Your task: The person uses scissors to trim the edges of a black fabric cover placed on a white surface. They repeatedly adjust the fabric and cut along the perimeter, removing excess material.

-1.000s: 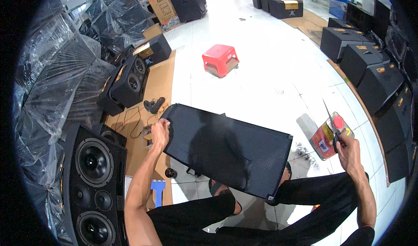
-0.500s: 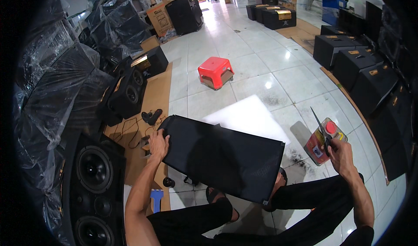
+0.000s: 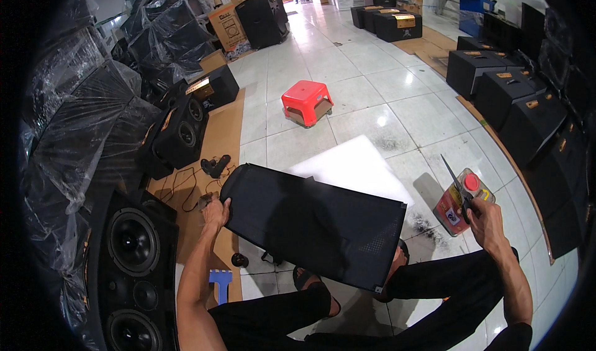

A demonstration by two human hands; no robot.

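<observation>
A black speaker grille (image 3: 310, 220), with tiny perforations showing near its right end, lies slanted in front of my knees. My left hand (image 3: 216, 213) grips its left end, where dark cloth curves round the edge; the fingertips are partly hidden. Off to the right, my right hand (image 3: 487, 222) holds a pair of dark scissors (image 3: 457, 180), blades pointing up and away. Behind the scissors stands a red and grey metal can (image 3: 448, 215) with a red cap. Under the grille's far side is a white foam sheet (image 3: 354, 161).
A red stool (image 3: 307, 95) stands ahead on the tiles. On the left are a large speaker (image 3: 133, 239), a blue scraper (image 3: 221, 282), a black power tool (image 3: 216, 166) and cardboard (image 3: 220, 124). Black boxes (image 3: 478, 68) line the right side.
My left hand has slid a little left and down along the grille's left end, and the dark edge there now bulges further out. The right hand with the scissors has barely moved.
</observation>
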